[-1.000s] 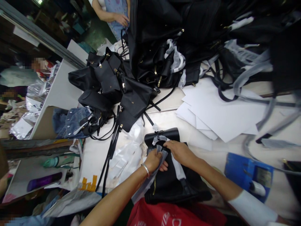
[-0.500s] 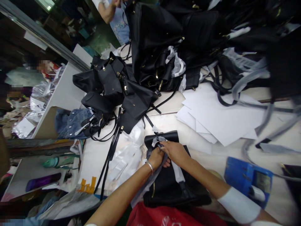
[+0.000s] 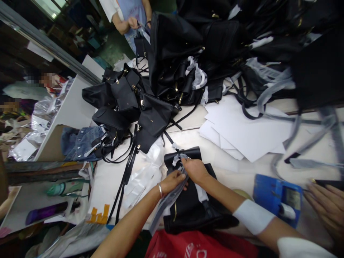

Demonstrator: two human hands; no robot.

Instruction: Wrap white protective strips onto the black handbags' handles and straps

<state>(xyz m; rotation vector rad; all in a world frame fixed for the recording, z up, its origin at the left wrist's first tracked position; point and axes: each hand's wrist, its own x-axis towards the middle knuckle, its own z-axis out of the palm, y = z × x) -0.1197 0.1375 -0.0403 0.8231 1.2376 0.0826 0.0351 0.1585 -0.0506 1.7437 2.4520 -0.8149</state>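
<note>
A black bag (image 3: pixel 188 211) lies flat on the table in front of me, with a gold zip on its left side. My right hand (image 3: pixel 195 170) is closed near the top of the bag, around a strap wrapped in translucent plastic. Just left of it, my left hand (image 3: pixel 172 182) pinches the same wrapped strap (image 3: pixel 168 204), which trails down toward the table's front edge. The fingertips are partly hidden. A second strap in white wrapping (image 3: pixel 201 193) lies on the bag under my right wrist.
Black bags (image 3: pixel 129 89) are heaped at the back. White sheets (image 3: pixel 249 132) lie to the right, behind a blue device (image 3: pixel 276 197). White wrapping strips (image 3: pixel 146 175) sit left of the bag. Another person's hand (image 3: pixel 325 204) rests at far right; a person (image 3: pixel 126 21) stands behind the heap.
My left hand has slid a little left and down along the wrapped strap, away from my right hand. Another person's hand has come in at the right edge.
</note>
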